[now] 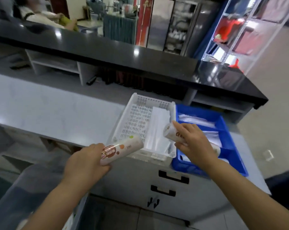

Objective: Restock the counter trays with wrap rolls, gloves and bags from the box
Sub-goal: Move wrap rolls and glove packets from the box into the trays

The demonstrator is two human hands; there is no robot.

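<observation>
Each hand grasps one wrap roll, so two go in per trip. The left hand [85, 161] holds a roll [122, 151] at lower centre, short of the white tray [133, 103]. The right hand [195, 143] carries another roll [172, 132] over the rim between that tray and the blue tray [223, 120], which already holds clear bags.

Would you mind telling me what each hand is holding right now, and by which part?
The left hand grips a wrap roll by its near end. The right hand holds a second roll around its middle, above the trays.
</observation>
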